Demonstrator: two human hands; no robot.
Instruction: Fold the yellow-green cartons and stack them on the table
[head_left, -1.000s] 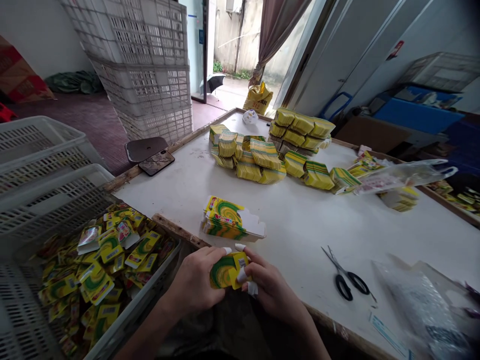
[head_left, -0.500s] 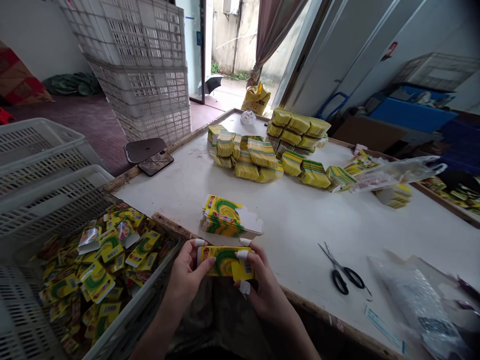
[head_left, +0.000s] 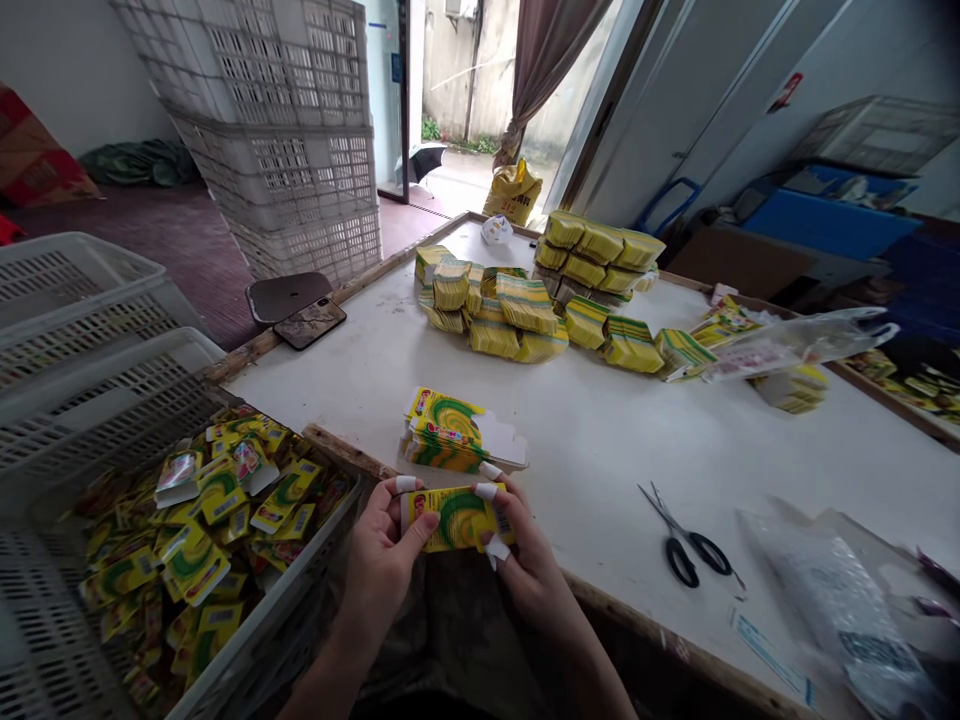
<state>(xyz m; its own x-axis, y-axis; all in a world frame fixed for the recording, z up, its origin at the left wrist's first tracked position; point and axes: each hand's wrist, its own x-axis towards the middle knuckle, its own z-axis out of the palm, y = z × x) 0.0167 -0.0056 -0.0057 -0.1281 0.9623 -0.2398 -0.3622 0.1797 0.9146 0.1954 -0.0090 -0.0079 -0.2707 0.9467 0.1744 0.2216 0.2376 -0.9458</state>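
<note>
A small yellow-and-green carton (head_left: 452, 518) is held between both hands just off the near edge of the white table (head_left: 600, 440). My left hand (head_left: 382, 560) grips its left end and my right hand (head_left: 525, 565) grips its right end; several fingertips are wrapped in white tape. A short stack of flat cartons (head_left: 457, 440) lies on the table just beyond my hands. The white crate (head_left: 187, 520) at my left holds many folded cartons of the same print.
Bundles of flat cartons (head_left: 525, 310) are piled at the table's far side. Black scissors (head_left: 686, 545) lie to the right, with clear plastic bags (head_left: 840, 610) beyond. A phone (head_left: 311, 322) rests at the table's left corner. Stacked white crates (head_left: 285, 140) stand behind.
The carton went from being squeezed low in both hands to being held up flat and lengthwise. Since then my fingers have shifted slightly on its ends.
</note>
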